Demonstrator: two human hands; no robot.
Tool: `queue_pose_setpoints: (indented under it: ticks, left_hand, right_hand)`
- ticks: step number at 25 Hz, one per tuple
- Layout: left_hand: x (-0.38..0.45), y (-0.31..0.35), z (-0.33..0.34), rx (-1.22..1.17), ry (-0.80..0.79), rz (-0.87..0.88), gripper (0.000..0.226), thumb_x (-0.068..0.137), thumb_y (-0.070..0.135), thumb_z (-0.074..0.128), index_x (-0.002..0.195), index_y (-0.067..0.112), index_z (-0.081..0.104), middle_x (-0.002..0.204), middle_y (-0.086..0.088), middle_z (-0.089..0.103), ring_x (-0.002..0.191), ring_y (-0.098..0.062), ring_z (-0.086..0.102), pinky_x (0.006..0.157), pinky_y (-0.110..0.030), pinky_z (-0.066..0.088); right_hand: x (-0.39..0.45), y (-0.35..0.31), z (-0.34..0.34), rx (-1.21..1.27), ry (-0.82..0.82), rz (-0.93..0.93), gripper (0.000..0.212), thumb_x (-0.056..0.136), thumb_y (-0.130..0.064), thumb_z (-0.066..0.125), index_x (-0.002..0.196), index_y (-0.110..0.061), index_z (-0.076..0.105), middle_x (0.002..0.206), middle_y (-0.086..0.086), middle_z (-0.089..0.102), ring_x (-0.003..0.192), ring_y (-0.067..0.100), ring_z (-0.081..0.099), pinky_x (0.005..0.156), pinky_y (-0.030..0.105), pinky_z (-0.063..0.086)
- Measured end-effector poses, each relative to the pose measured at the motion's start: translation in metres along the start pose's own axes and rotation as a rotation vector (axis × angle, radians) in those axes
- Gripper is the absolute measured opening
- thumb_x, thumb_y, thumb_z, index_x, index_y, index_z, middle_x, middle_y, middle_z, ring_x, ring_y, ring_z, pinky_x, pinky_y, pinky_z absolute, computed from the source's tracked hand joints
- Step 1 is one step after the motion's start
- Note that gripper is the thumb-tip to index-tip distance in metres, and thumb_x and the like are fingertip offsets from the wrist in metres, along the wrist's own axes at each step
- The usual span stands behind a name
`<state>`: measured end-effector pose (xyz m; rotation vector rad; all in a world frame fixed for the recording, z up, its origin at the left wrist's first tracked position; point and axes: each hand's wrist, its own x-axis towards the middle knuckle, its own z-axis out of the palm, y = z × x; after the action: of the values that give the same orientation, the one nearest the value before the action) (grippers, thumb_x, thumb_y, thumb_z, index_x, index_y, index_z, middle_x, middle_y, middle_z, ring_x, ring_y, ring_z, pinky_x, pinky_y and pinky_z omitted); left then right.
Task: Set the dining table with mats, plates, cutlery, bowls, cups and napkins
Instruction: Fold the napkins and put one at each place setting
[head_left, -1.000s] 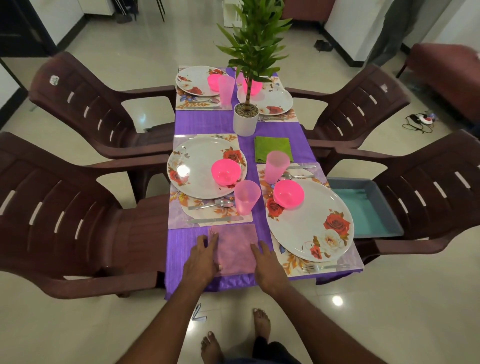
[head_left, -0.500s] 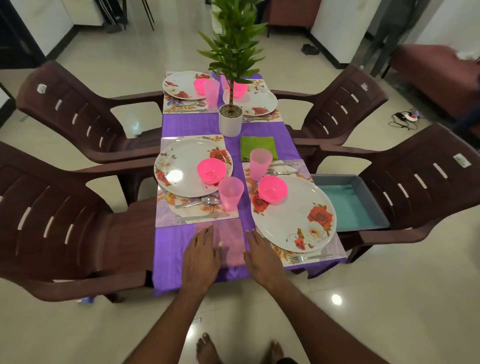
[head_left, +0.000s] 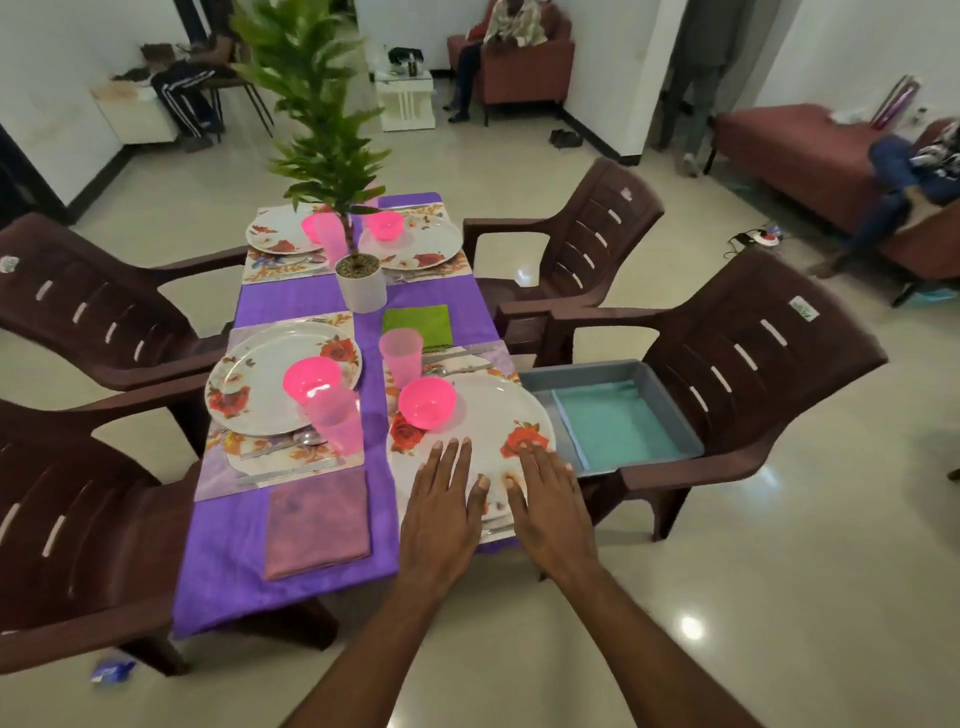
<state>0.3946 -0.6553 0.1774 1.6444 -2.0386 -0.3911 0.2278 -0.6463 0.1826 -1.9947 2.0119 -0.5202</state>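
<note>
Your left hand (head_left: 441, 512) and right hand (head_left: 553, 504) lie side by side at the lower centre of the frame, fingers straight and spread, each grip wide and holding nothing. Both rest over the near rim of the floral plate (head_left: 483, 415), which carries a pink bowl (head_left: 427, 402) at its upper left. A folded mauve napkin (head_left: 317, 525) lies flat on the purple-covered desk (head_left: 218, 571), left of your hands. A green napkin (head_left: 417, 325) sits above the pink cup (head_left: 401, 356).

Home: dining table (head_left: 291, 551), sofa (head_left: 800, 150)
</note>
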Motion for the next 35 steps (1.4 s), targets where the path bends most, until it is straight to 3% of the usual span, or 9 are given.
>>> queue_pose_setpoints:
  ticks: [4,7,10,14,18,25,30,35]
  left_hand:
    - [0.006,0.07,0.044,0.007,-0.032,0.031,0.064,0.104,0.054,0.014,0.161,0.025,0.022,0.168,0.006,0.02,0.156,-0.012,0.01,0.128,-0.035,0.009]
    - [0.016,0.117,0.075,-0.008,-0.075,0.04,0.063,0.106,0.053,0.018,0.161,0.024,0.024,0.168,0.006,0.021,0.156,-0.011,0.012,0.125,-0.028,0.005]
    - [0.042,0.142,0.101,-0.044,-0.094,-0.001,0.06,0.108,0.053,0.026,0.161,0.025,0.025,0.167,0.006,0.026,0.155,-0.012,0.016,0.125,-0.031,0.013]
    - [0.094,0.171,0.152,-0.114,-0.126,-0.098,0.062,0.107,0.055,0.029,0.161,0.026,0.023,0.167,0.005,0.023,0.156,-0.013,0.013,0.122,-0.033,0.013]
    - [0.156,0.185,0.21,-0.143,-0.144,-0.175,0.057,0.107,0.052,0.03,0.157,0.023,0.034,0.161,0.0,0.038,0.152,-0.019,0.028,0.12,-0.045,0.032]
    - [0.23,0.175,0.292,-0.07,-0.368,-0.42,0.04,0.104,0.036,0.047,0.137,0.015,0.058,0.135,-0.01,0.064,0.124,-0.031,0.057,0.103,-0.044,0.048]
    - [0.252,0.143,0.346,-0.062,-0.345,-0.627,0.024,0.098,0.024,0.057,0.118,0.021,0.069,0.116,-0.007,0.073,0.105,-0.03,0.067,0.088,-0.043,0.055]
    - [0.285,0.11,0.444,-0.121,-0.345,-0.841,0.022,0.099,0.027,0.057,0.115,0.022,0.071,0.11,-0.009,0.075,0.104,-0.033,0.068,0.089,-0.039,0.055]
  right_hand:
    - [-0.011,0.071,-0.038,0.003,-0.036,0.04,0.064,0.104,-0.048,0.018,0.16,-0.018,0.024,0.167,0.003,0.023,0.155,0.02,0.016,0.126,0.038,0.007]
    - [-0.01,0.126,-0.056,0.021,-0.009,0.093,0.057,0.108,-0.042,0.029,0.159,-0.017,0.028,0.165,0.003,0.029,0.154,0.019,0.019,0.127,0.04,0.009]
    - [0.005,0.164,-0.066,0.03,-0.006,0.132,0.056,0.108,-0.041,0.03,0.158,-0.017,0.029,0.164,0.002,0.031,0.153,0.019,0.022,0.127,0.041,0.011]
    - [0.044,0.223,-0.071,0.033,-0.016,0.16,0.054,0.108,-0.039,0.034,0.156,-0.016,0.034,0.16,0.002,0.037,0.15,0.019,0.028,0.126,0.04,0.015]
    - [0.097,0.279,-0.077,0.0,-0.068,0.18,0.05,0.107,-0.037,0.038,0.151,-0.014,0.041,0.153,0.003,0.047,0.143,0.02,0.038,0.123,0.042,0.024]
    - [0.202,0.376,-0.089,-0.015,-0.289,0.25,0.044,0.105,-0.031,0.045,0.143,-0.009,0.05,0.139,0.01,0.058,0.129,0.029,0.052,0.107,0.041,0.042]
    - [0.253,0.452,-0.03,0.071,-0.406,0.285,0.038,0.104,-0.022,0.048,0.139,-0.009,0.055,0.137,0.011,0.06,0.127,0.029,0.055,0.104,0.039,0.046]
    - [0.315,0.522,0.071,0.093,-0.52,0.36,0.037,0.101,-0.019,0.053,0.136,-0.011,0.058,0.135,0.012,0.062,0.123,0.031,0.059,0.102,0.043,0.05]
